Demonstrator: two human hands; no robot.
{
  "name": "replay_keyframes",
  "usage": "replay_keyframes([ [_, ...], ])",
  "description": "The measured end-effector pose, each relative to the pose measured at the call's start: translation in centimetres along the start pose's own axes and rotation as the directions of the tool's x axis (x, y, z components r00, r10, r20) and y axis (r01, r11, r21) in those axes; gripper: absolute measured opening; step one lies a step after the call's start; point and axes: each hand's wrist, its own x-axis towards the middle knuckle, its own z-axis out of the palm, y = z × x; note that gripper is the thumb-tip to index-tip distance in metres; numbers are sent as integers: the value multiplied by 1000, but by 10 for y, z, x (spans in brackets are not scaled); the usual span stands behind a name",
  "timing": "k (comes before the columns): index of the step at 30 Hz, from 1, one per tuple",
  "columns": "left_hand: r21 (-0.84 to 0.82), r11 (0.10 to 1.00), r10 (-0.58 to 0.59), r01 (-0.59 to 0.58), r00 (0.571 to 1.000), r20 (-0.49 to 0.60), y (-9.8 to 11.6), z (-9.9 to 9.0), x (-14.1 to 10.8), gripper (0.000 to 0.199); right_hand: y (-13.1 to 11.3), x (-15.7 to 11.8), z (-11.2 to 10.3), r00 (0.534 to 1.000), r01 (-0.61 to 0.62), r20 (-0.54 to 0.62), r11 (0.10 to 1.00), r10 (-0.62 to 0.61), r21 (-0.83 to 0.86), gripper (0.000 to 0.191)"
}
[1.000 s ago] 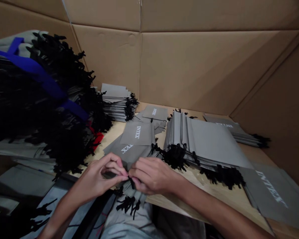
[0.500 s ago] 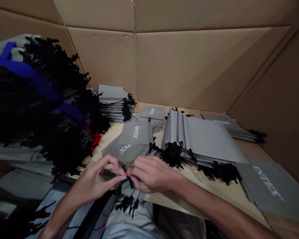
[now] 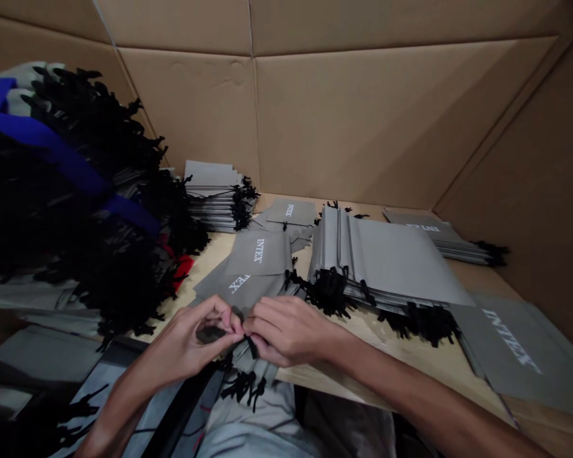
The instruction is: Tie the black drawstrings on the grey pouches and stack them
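Note:
My left hand point(image 3: 198, 337) pinches a black drawstring cord point(image 3: 251, 347) between thumb and forefinger near the table's front edge. Right beside it, fingertips touching, my right hand point(image 3: 286, 332) is closed on the same cord. Under and below the hands lie several grey drawstring bags point(image 3: 248, 366), their knotted black cord ends point(image 3: 243, 388) hanging past the table edge toward my lap. Just beyond the hands are grey bags printed INTEX point(image 3: 258, 254), overlapping one another. The exact grip on the cord is partly hidden by my fingers.
A large heap of bundled bags point(image 3: 76, 222) with a blue strap point(image 3: 48, 143) rises at left. Stacks of grey bags stand at the back point(image 3: 210, 197), centre right point(image 3: 401, 254) and far right point(image 3: 520, 350). Cardboard walls point(image 3: 363, 121) enclose the wooden table point(image 3: 315, 376).
Both hands stay pinched on the cord in nearly the same place. The camera view has shifted slightly, so the surroundings sit a little higher and further left.

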Motion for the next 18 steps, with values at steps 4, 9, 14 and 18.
replay_keyframes([
  [4,18,1000,12,-13,1000,21,-3,1,-2,25,-1,-1,1,1000,-10,13,1000,10,-8,11],
  [9,118,992,40,-44,999,37,0,4,-3,32,-2,-1,2,999,-37,-5,999,37,29,8],
  [14,139,990,13,-14,1000,3,-5,8,-6,36,-2,-2,4,996,-91,-4,990,92,105,9],
  [18,13,999,-42,42,999,-16,-16,15,-7,38,-1,-4,7,993,-119,-4,982,121,145,11],
])
